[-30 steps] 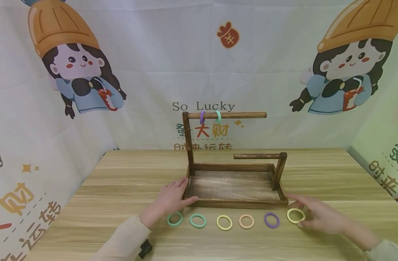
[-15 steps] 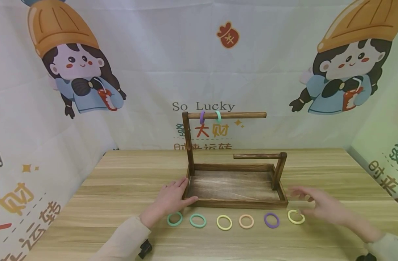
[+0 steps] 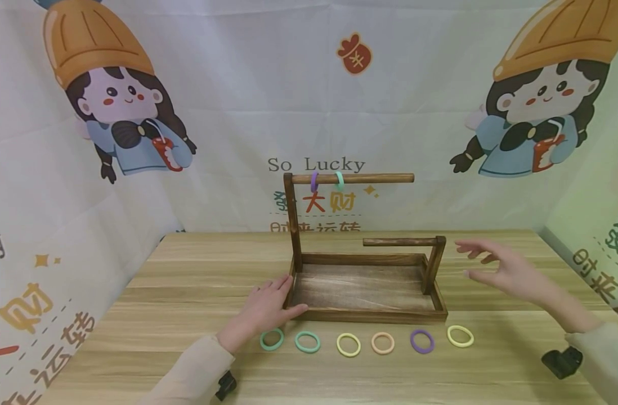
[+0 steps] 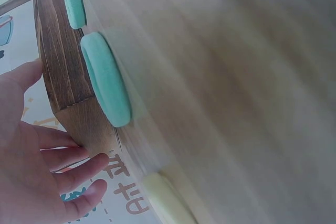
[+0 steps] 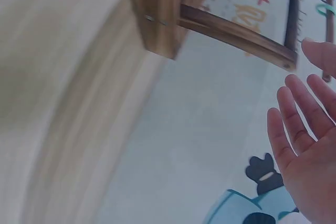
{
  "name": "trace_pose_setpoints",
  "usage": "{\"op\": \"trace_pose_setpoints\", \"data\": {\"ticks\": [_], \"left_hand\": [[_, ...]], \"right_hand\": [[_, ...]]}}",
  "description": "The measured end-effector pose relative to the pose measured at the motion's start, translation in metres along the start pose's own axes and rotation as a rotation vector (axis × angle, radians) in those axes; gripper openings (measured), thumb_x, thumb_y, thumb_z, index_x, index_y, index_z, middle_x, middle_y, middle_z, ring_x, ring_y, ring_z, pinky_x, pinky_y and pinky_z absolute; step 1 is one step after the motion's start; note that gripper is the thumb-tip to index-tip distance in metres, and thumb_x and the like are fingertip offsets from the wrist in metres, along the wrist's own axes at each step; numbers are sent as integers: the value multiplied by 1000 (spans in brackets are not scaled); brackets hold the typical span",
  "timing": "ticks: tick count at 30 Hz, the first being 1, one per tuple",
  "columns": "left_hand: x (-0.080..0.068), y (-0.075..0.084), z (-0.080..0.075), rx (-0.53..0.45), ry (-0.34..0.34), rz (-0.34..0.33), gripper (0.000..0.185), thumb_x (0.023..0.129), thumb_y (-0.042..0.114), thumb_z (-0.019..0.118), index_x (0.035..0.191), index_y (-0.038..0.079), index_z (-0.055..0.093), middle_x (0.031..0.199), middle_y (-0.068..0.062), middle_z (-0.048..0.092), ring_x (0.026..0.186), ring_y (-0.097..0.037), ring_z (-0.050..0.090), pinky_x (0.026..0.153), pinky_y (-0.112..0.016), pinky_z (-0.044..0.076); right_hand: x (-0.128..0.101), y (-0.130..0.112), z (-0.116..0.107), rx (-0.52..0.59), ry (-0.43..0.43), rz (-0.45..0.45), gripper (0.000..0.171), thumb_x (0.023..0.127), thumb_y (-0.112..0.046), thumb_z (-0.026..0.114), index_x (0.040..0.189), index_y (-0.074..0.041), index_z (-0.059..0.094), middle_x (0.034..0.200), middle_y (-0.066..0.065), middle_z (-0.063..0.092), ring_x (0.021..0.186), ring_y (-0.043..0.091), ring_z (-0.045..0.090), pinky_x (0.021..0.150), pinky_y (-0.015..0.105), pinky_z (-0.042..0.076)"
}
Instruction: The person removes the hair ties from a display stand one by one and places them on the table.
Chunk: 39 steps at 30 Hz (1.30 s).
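Observation:
My left hand (image 3: 262, 308) rests against the left end of a dark wooden tray stand (image 3: 370, 316), its thumb over the front rim. In the left wrist view, its fingers are spread beside the wood. Raised to the right of the stand's short post (image 3: 433, 267), my right hand (image 3: 514, 274) holds nothing, fingers loosely extended. A row of rings lies in front: two green, the nearer-middle one (image 3: 309, 351) included, a yellow ring (image 3: 349, 355), a peach ring (image 3: 383, 353), a purple ring (image 3: 412, 342) and another yellow ring (image 3: 462, 346).
On the stand's upper bar (image 3: 380, 179) hang a purple ring (image 3: 314, 182) and a green ring (image 3: 340, 181). The lower bar (image 3: 397, 243) carries no ring and points left. A printed cloth (image 3: 238, 112) surrounds the wooden table (image 3: 162, 315).
My right hand has left the rightmost yellow ring and risen up and away beside the short post. That ring stays on the table. My left hand has not moved.

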<state>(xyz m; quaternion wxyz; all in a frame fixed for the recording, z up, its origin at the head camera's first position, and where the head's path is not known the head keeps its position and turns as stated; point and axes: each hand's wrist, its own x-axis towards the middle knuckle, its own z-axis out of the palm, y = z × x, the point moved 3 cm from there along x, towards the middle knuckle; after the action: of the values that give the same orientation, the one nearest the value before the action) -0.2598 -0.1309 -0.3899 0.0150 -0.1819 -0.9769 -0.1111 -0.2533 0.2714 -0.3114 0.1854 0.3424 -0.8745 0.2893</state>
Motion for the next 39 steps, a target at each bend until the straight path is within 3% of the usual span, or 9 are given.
{"op": "trace_pose_setpoints", "data": {"ticks": [7,14,20,27,34,39], "left_hand": [[1,0,1,6,-1,-3,78,82,56,47,134,-1,35,135,-15,35,118,-37,34,90,-56,26],[0,0,1,0,-1,-5,78,82,56,47,134,-1,35,135,-15,35,118,-38,34,91,-56,25],[1,0,0,-2,4,0,78,82,56,48,133,-1,36,135,-15,35,118,-38,35,91,-56,25],[0,1,0,2,6,6,77,82,55,49,133,-2,36,134,-16,36,117,-38,35,90,-56,26],[0,1,0,4,5,9,77,82,55,49,133,-2,36,135,-15,36,117,-37,36,90,-56,27],[0,0,0,-3,2,6,77,83,55,48,133,-2,36,135,-15,35,118,-38,35,90,-56,26]], "right_hand": [[24,0,-16,-7,65,27,45,74,2,67,116,1,52,103,-5,56,85,-1,48,69,17,40],[44,-4,-24,34,62,111,44,80,-3,63,122,1,48,110,16,55,89,2,46,72,18,38],[64,-13,-31,36,62,179,44,82,-7,62,123,-2,48,114,11,54,92,9,46,74,18,36],[87,-26,-36,16,79,156,44,81,-12,64,122,-3,49,113,10,54,95,22,47,75,19,36],[104,-33,-37,33,75,150,44,82,-14,63,123,-5,49,116,9,52,99,22,47,81,36,37],[113,-33,-31,60,75,153,45,82,-16,64,123,-5,49,117,9,51,101,23,46,84,41,36]]}}
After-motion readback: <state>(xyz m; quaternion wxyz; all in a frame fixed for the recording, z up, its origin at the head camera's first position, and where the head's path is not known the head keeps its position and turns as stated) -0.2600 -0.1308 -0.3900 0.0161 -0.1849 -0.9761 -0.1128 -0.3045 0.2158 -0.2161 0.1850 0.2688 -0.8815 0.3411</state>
